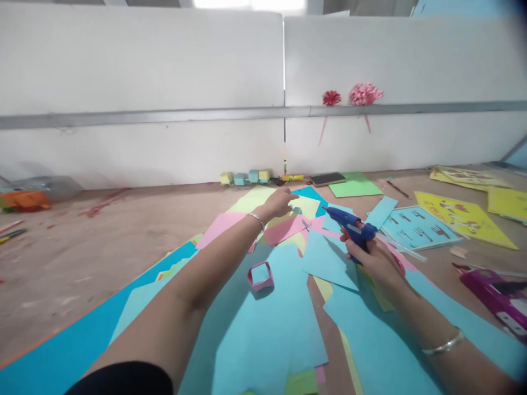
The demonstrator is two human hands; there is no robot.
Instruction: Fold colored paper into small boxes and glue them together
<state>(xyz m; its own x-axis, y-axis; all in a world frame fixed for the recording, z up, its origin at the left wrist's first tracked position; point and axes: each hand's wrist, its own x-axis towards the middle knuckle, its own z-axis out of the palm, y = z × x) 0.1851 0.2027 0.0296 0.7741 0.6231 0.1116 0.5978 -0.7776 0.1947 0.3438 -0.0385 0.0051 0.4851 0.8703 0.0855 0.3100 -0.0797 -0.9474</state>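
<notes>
My right hand grips a blue hot glue gun by its handle, its nozzle pointing left and away from me. A clear glue stick sticks out behind it. My left hand reaches far forward over the paper sheets, with at least one finger stretched out; the other fingers are partly hidden. Close to its fingertips lies a small light blue paper piece. Scissors lie on pink paper, mostly covered. Between my arms a small pink paper box with a light blue inside sits on a blue sheet.
Small yellow and blue paper blocks stand in a row by the white wall. A dark phone-like slab and green paper are nearby. Illustrated yellow sheets and a magenta tool lie right, orange paper left.
</notes>
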